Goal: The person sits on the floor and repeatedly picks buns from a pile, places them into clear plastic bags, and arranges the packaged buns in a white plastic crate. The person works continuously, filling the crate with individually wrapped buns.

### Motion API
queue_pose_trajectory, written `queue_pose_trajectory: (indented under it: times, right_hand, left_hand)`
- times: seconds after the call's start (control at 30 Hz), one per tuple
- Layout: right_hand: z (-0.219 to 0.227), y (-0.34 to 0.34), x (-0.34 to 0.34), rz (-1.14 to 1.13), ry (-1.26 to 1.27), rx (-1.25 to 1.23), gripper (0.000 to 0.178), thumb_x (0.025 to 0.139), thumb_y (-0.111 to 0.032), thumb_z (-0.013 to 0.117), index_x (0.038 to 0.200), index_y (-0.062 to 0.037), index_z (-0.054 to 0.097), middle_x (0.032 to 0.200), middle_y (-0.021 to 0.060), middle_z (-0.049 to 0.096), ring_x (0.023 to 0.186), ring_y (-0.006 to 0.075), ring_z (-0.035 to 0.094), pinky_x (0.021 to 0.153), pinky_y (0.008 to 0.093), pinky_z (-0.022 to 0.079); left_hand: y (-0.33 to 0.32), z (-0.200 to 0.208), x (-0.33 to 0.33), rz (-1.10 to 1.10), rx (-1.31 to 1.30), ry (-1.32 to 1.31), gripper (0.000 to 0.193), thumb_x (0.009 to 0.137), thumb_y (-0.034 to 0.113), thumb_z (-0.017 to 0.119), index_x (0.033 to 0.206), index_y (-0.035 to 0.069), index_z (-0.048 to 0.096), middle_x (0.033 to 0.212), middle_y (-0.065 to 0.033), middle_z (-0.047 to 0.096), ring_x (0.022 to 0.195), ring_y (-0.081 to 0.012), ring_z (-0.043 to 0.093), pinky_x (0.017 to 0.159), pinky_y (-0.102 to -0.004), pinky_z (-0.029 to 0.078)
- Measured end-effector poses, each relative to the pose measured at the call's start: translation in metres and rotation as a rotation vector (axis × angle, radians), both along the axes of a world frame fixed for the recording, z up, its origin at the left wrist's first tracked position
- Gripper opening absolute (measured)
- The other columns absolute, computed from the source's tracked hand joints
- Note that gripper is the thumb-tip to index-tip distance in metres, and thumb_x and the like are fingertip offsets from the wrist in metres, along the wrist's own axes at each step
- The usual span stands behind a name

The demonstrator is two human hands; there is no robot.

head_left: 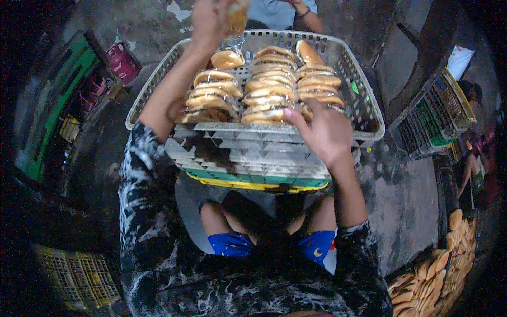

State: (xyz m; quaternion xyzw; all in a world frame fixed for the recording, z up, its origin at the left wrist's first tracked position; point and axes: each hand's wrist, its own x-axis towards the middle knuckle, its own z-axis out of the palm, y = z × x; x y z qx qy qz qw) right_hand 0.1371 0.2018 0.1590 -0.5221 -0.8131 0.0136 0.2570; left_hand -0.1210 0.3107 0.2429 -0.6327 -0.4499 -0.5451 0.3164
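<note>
My left hand (207, 24) is raised over the far left side of a grey plastic crate (364, 124). It is closed on a bun in clear plastic (236, 20). Inside the crate, wrapped filled buns (269, 87) stand on edge in three rows. One bun (228, 58) lies at the far end of the left row, and another bun (309, 53) leans at the far end of the right row. My right hand (326, 132) reaches over the near rim onto the right row, thumb apart from the fingers. Its fingertips are partly hidden among the buns.
Under the crate are more stacked crates, with green and yellow crates (264, 184) lowest. Another person's arm (311, 21) shows beyond the far rim. Stacked crates (433, 116) stand at right, many loose buns (422, 285) at lower right, a yellow crate (79, 277) at lower left.
</note>
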Motion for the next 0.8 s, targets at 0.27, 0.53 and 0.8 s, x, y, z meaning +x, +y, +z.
queue_pose_trajectory:
  times: [0.27, 0.53, 0.8]
  right_hand:
    - [-0.008, -0.002, -0.007, 0.068, 0.069, 0.101, 0.049, 0.074, -0.051, 0.054, 0.089, -0.0045, 0.057, 0.069, 0.0132, 0.060, 0.064, 0.0299, 0.059, 0.056, 0.0376, 0.046]
    - [-0.016, 0.008, -0.001, -0.048, 0.115, 0.211, 0.049, 0.073, -0.049, 0.055, 0.086, -0.0021, 0.058, 0.064, 0.0162, 0.059, 0.056, 0.0295, 0.059, 0.048, 0.0365, 0.047]
    - [-0.015, 0.015, 0.007, 0.016, 0.293, -0.044, 0.059, 0.079, -0.053, 0.044, 0.107, -0.0017, 0.050, 0.092, 0.0164, 0.059, 0.088, 0.0268, 0.057, 0.075, 0.0356, 0.044]
  left_hand:
    - [0.142, -0.127, -0.165, -0.142, -1.714, 0.600, 0.071, 0.070, 0.048, 0.058, 0.122, 0.005, 0.038, 0.108, -0.0198, 0.053, 0.099, -0.0343, 0.051, 0.082, -0.0398, 0.043]
    - [0.121, -0.150, -0.113, 0.336, -0.986, 0.456, 0.111, 0.057, 0.040, 0.073, 0.132, 0.002, -0.001, 0.112, -0.0275, 0.047, 0.105, -0.0359, 0.047, 0.088, -0.0351, 0.039]
    - [0.010, -0.017, -0.010, 0.265, -0.518, 0.413, 0.046, 0.067, 0.030, 0.062, 0.106, 0.010, 0.052, 0.101, -0.0130, 0.056, 0.101, -0.0304, 0.049, 0.088, -0.0410, 0.034]
